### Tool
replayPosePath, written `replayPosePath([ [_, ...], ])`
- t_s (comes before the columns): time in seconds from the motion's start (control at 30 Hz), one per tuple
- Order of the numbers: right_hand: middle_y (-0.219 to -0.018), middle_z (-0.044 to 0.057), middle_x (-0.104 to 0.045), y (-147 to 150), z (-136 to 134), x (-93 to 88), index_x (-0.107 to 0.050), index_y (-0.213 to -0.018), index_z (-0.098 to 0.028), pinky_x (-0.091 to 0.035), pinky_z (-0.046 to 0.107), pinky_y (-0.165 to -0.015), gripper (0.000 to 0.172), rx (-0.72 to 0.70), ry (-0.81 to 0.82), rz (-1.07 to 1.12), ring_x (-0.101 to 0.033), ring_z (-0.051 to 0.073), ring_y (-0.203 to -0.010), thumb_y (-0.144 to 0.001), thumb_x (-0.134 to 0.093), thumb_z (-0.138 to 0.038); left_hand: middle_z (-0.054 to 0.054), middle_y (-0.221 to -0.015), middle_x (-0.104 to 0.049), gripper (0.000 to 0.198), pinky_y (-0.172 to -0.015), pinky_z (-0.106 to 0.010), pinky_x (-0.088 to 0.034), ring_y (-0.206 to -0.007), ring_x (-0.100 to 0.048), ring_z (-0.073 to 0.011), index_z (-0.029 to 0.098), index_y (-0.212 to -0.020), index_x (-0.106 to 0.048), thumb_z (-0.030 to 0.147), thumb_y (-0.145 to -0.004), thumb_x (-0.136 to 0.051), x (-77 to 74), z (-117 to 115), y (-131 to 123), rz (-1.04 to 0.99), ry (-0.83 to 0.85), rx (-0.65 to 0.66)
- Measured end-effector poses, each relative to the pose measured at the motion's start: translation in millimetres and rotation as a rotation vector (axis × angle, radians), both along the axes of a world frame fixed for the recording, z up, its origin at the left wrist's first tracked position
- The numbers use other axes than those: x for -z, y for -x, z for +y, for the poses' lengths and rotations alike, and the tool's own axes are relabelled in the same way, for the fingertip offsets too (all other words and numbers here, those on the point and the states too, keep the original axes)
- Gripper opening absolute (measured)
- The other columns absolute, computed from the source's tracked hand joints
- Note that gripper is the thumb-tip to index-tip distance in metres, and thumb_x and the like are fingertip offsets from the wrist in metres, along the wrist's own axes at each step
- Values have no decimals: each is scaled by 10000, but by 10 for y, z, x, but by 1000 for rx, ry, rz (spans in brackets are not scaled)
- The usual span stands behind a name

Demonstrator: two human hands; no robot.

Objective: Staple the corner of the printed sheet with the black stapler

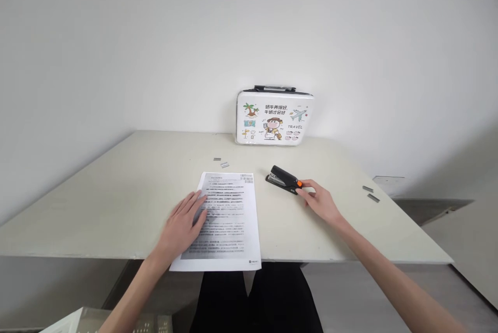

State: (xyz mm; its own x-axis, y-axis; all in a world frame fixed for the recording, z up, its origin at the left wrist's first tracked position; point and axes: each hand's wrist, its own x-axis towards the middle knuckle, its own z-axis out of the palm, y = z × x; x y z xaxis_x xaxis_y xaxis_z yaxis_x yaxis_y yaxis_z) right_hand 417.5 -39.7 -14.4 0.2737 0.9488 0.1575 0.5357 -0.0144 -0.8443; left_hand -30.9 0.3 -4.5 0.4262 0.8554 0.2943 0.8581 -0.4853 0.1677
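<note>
My right hand (321, 203), the nearer one, pinches the stapler (283, 177) by its orange-marked end, long axis slanting forward-left, right of and apart from the paper (229, 219), which lies on the table (112, 198) under my flat, open left hand (182, 225).

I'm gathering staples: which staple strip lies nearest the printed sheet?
The staple strip just beyond the printed sheet. Its neighbour lies farther back and left; the other two strips are near the right edge of the table.
</note>
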Motion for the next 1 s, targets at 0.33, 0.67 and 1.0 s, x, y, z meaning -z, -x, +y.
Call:
replayPosePath([
  [0.33,-639,-22,-666,-467,-766,-228,-665,-1277,-280,-498,340,-699,547,-156,190,-16,-653,213,-692,-912,-609,-683,-39,-1644,-441,567,-1233,-539,-379,-1522,-408,-299,260,-1523,-541,535,-1070,-337,-97,115,49,26,29,33],
  [0.67,-930,79,-771,-321,-675,-216,-722,-1226,-223,-524,349,-754,617,-14,116,155,-702,249,-821,-971,-448,-713,-61,-1346,-703,358,-1186,-538,-442,-1391,-550,-305,260,-1238,-693,412,-1046,-433,-367,78,-532,-160,-34,157],
  [1.0,-794,42,-723,-258,-648,-190,-718,-1016,-228,-498,342,-809,548,24,6,100,-666,233,-749,-983,-434,-696,-39,-1218,-750,239,-1074,-435,-505,-1210,-657,-253,261,-1164,-691,354,-1013,-532,-485,1,-1796,-209,220,419],
])
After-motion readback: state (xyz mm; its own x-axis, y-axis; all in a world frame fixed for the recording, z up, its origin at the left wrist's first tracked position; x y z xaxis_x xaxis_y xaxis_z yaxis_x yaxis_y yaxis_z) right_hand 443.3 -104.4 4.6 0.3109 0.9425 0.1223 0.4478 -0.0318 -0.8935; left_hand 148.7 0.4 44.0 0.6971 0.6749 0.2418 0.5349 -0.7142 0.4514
